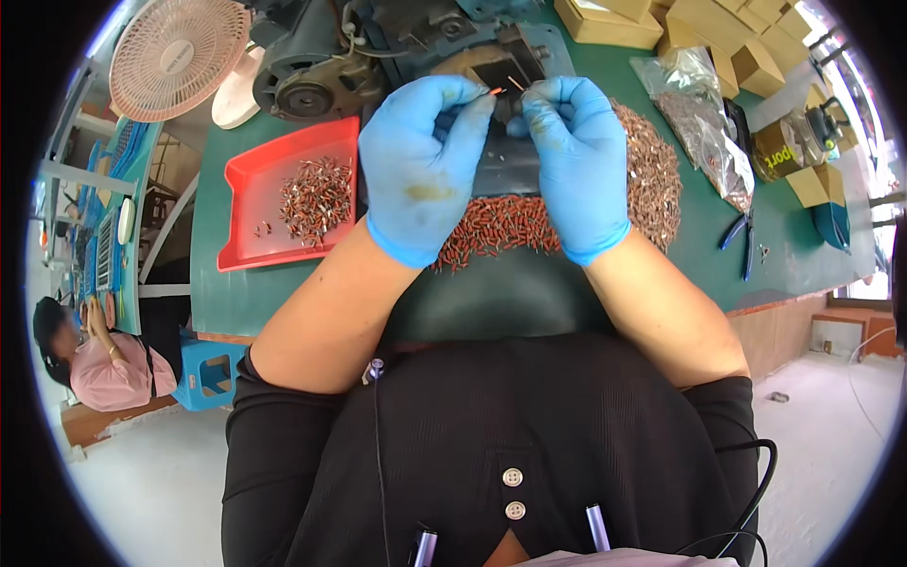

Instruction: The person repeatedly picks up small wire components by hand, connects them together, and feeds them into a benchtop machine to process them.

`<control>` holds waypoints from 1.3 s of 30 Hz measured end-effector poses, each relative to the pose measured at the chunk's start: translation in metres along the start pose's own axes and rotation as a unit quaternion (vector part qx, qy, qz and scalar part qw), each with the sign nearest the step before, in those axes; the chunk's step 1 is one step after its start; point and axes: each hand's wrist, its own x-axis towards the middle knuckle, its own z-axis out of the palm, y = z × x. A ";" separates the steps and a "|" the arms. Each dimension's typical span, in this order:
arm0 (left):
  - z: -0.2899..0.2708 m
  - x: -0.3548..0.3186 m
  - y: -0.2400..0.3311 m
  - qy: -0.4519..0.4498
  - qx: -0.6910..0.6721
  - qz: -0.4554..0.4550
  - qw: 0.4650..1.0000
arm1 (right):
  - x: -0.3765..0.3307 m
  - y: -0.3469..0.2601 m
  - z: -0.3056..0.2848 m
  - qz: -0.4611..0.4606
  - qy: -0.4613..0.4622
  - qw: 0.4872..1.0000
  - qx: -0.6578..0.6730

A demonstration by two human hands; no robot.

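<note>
A green table (699, 265) spans the frame, with a dark machine (416, 42) at top centre. At the upper left stands a pink fan (175, 59); below it, left of centre, a red tray (253, 184) holds a heap of small red-and-silver parts (316, 200). The left hand (416, 165) and right hand (584, 165), both in blue gloves, meet closely at upper centre without touching, each with thumb and forefinger pressed together. A clear plastic bag (694, 113) lies at upper right, a copper-coloured pile (654, 175) beside the right hand, a red pile (501, 227) below and between the hands, and pliers (748, 248) at right. Smallest, the left fingertips pinch an orange-red piece (496, 91), the right ones a thin copper-coloured pin (515, 83).
</note>
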 end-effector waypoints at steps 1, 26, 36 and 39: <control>0.004 0.007 -0.001 0.015 -0.009 -0.016 1.000 | 0.009 0.009 0.002 -0.043 0.005 0.999 0.000; 0.049 0.054 -0.056 0.168 0.124 0.178 0.962 | 0.072 0.035 0.015 -0.158 0.124 0.959 -0.202; 0.054 0.054 -0.065 0.156 0.151 0.213 0.953 | 0.077 0.050 0.006 -0.170 0.117 0.960 -0.186; 0.051 0.050 -0.064 0.153 0.148 0.215 0.953 | 0.069 0.044 0.009 -0.160 0.111 0.964 -0.180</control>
